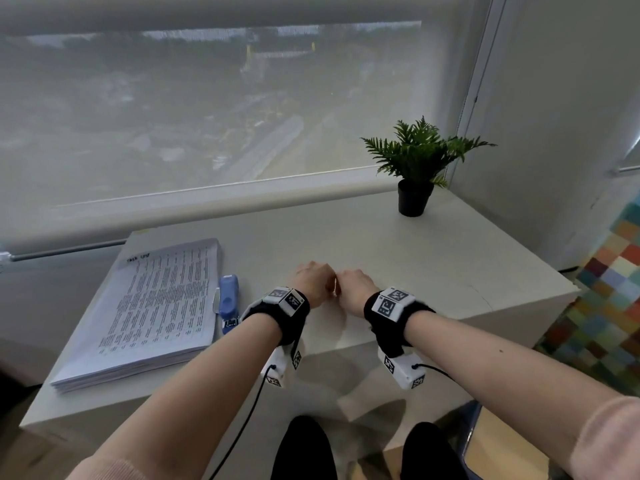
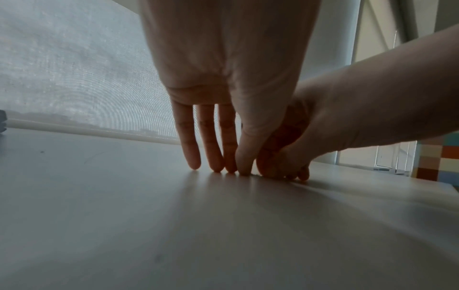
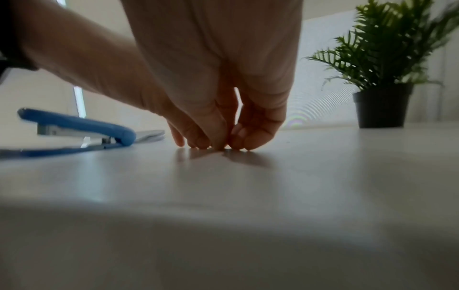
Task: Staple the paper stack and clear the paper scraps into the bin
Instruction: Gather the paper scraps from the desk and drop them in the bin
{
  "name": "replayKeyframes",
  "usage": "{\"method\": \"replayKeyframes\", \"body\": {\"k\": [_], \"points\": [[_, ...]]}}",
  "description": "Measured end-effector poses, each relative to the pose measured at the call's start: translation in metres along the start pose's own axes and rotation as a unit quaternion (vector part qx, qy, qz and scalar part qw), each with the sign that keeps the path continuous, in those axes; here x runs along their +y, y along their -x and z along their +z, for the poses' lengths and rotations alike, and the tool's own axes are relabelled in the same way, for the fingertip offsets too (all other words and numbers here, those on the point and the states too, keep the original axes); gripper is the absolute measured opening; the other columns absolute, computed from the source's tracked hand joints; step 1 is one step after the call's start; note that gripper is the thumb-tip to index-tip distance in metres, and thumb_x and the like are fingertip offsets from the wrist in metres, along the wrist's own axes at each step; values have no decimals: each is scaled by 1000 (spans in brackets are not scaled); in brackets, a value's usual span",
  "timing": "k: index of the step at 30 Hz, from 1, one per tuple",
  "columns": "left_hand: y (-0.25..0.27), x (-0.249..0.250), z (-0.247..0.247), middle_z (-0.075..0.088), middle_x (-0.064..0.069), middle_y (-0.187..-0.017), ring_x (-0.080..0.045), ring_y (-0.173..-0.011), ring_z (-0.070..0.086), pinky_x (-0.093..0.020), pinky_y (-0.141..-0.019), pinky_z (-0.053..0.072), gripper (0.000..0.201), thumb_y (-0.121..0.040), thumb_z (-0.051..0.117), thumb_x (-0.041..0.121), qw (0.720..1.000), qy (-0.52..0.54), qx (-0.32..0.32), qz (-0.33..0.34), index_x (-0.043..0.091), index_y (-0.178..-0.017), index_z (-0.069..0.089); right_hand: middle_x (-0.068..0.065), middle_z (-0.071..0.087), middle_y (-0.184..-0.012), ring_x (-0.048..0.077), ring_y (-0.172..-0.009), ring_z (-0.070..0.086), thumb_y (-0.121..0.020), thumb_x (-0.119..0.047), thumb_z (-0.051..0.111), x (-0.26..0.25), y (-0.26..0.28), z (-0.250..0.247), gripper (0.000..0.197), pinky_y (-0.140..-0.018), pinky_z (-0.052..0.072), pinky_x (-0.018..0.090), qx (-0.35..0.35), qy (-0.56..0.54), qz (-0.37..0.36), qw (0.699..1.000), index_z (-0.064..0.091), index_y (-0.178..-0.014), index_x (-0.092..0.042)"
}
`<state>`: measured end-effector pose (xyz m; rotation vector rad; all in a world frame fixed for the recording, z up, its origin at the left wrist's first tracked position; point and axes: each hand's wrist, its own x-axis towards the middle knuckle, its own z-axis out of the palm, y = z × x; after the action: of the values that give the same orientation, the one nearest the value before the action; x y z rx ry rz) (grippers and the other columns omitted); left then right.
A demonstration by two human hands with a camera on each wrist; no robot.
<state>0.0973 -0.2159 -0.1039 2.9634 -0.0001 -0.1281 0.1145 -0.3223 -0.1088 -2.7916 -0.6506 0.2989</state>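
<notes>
A thick stack of printed paper (image 1: 156, 313) lies on the left of the white table (image 1: 381, 244). A blue stapler (image 1: 228, 299) lies against its right edge, seen also in the right wrist view as the stapler (image 3: 79, 125). Both hands meet at the table's middle. My left hand (image 2: 218, 168) stands with straight fingers, tips and thumb touching the tabletop. My right hand (image 3: 224, 146) is curled, thumb and fingertips bunched on a small pale paper scrap (image 2: 253, 174) that barely shows. No other scraps can be made out.
A small potted plant (image 1: 415, 199) in a black pot stands at the table's back right, by the window blind. A blue-rimmed object (image 1: 474, 441) sits on the floor at lower right. My knees (image 1: 304, 448) are under the table's front edge.
</notes>
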Motion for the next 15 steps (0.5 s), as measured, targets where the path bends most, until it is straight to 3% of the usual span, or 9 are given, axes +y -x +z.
{"method": "replayKeyframes", "body": {"k": [4, 6, 8, 10, 12, 13, 15], "points": [[0, -3, 2, 64, -16, -117, -33, -109, 61, -33, -87, 46, 23, -88, 53, 14, 1000, -7, -4, 26, 9, -106, 66, 24, 53, -130, 36, -122, 52, -94, -6, 39, 0, 0, 2, 34, -102, 41, 40, -27, 24, -16, 999, 54, -123, 0], [0, -3, 2, 60, -17, -120, -34, -109, 59, -35, -87, 45, 22, -90, 52, 13, 999, -11, -10, 41, 6, -108, 63, 23, 56, -128, 36, -119, 54, -94, -8, 40, 1, 1, -5, 33, -99, 43, 38, -47, 11, -10, 999, 57, -120, 0], [0, -5, 2, 55, -17, -121, -34, -109, 58, -36, -88, 44, 22, -92, 49, 13, 999, -14, -20, 45, 6, -109, 60, 23, 62, -122, 34, -114, 58, -95, -9, 39, 5, 1, -17, 31, -94, 45, 33, -63, -24, -1, 998, 62, -113, 3], [0, -7, 4, 52, -18, -123, -35, -112, 55, -37, -91, 43, 24, -94, 44, 12, 998, -15, -31, 47, 5, -113, 58, 21, 66, -101, 30, -98, 62, -97, -9, 39, 14, 0, -24, 28, -84, 47, 32, -61, -76, 6, 995, 65, -98, 1], [-1, -9, 5, 49, -20, -125, -35, -116, 52, -38, -96, 41, 27, -96, 40, 12, 998, -15, -39, 53, 2, -117, 54, 8, 58, -77, 22, -85, 54, -96, -9, 40, 25, -2, -23, 25, -68, 45, 30, -41, -130, 23, 990, 53, -75, -11], [0, -9, 4, 49, -20, -125, -35, -117, 51, -38, -97, 40, 28, -97, 38, 12, 998, -12, -37, 54, 1, -119, 52, 4, 54, -75, 20, -85, 51, -95, -10, 40, 30, -3, -21, 28, -64, 44, 27, -30, -156, 31, 987, 46, -69, -17], [0, -9, 2, 50, -22, -125, -34, -117, 51, -37, -97, 39, 29, -98, 35, 13, 998, 5, -30, 46, -1, -119, 49, 7, 57, -83, 22, -83, 54, -94, -10, 42, 35, 1, -19, 30, -74, 51, 32, -11, -190, 42, 981, 40, -67, -23]]}}
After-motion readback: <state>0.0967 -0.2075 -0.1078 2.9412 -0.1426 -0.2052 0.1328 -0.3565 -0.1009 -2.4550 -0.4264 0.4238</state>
